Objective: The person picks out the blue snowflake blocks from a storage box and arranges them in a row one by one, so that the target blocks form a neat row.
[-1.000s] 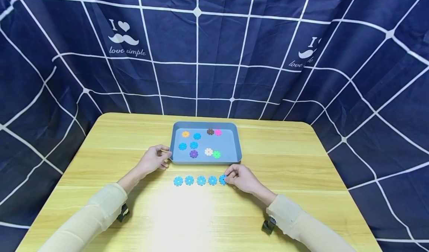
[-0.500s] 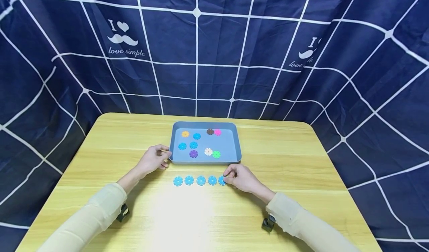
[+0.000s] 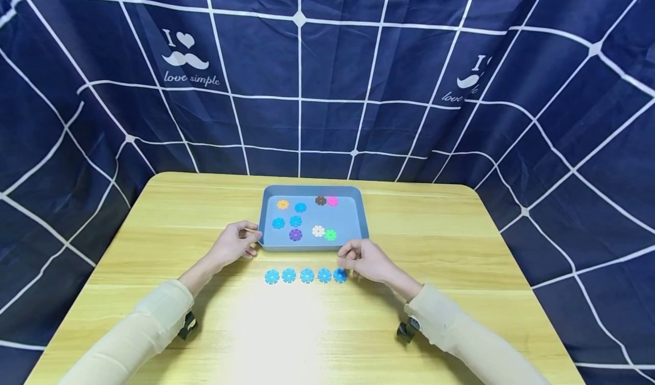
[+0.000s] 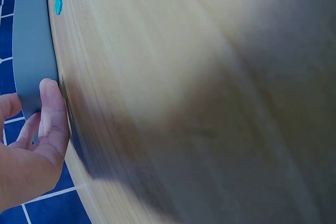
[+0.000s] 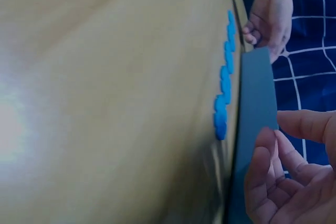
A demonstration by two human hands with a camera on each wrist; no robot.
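In the head view a grey-blue tray (image 3: 353, 247) sits mid-table, holding several notched snowflake-shaped plastic discs in mixed colours. My left hand (image 3: 235, 243) grips its front left corner; in the left wrist view the fingers (image 4: 52, 100) lie against the tray's outer wall, with the thumb across the rim. Before the tray runs a straight row of several blue snowflake discs (image 3: 307, 276). Just above the right-end blue disc (image 3: 340, 276) hovers my right hand (image 3: 369, 260), fingers loosely bent and holding nothing. In the right wrist view it overlaps the tray wall (image 5: 257, 98).
Inside the tray lie orange (image 3: 283, 204), purple (image 3: 295, 235), brown (image 3: 320, 201), pink (image 3: 332, 201), cream (image 3: 318, 231) and green (image 3: 330, 235) discs, plus 3 blue ones. A navy checked curtain (image 3: 327, 123) surrounds the wooden table (image 3: 435, 248).
My right hand slid the right-end blue disc slightly left toward the row, then let go and rose toward the tray. The left hand stays at the tray's corner.
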